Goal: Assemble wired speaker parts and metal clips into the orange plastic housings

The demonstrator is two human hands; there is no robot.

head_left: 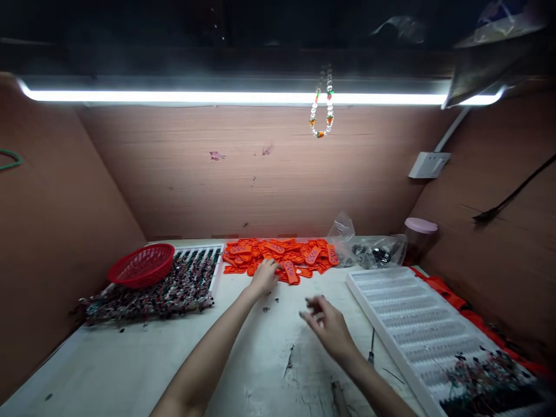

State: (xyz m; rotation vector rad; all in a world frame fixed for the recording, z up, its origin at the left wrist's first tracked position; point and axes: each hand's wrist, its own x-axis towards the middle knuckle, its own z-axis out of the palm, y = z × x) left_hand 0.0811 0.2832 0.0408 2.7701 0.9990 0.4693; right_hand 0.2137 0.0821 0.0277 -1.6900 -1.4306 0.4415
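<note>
"Resting at the front edge of the heap of orange pieces point(313, 255), our left hand point(266, 278) has its fingers bent down; we cannot tell whether they grip one. What might trip us up?"

"Loose pieces could slide forward if we drag one from underneath, since they overlap. The small dark bits point(266, 310) on the table point(130, 370) could scatter if a wrist brushes them."

"And our right hand point(325, 324)?"

"Above the bare stretch, thumb and fingers apart. We make out nothing between them. Its forearm lies close to the screwdriver point(371, 354), so a careless swing could roll that away. The red basket point(141, 269) sits tilted on the wired parts point(152, 298); a bump might tip it."

"Shall we count?"

"Two hands, one basket, one screwdriver, two white trays: the left tray point(216, 278) partly under wired parts, the right tray point(377, 333) with more at its near end. One lidded jar point(420, 227) in the back corner, one string of beads point(320, 133) hanging, one lamp tube point(234, 97). The orange pieces overlap too much for us to number, and so do the wired parts."
</note>
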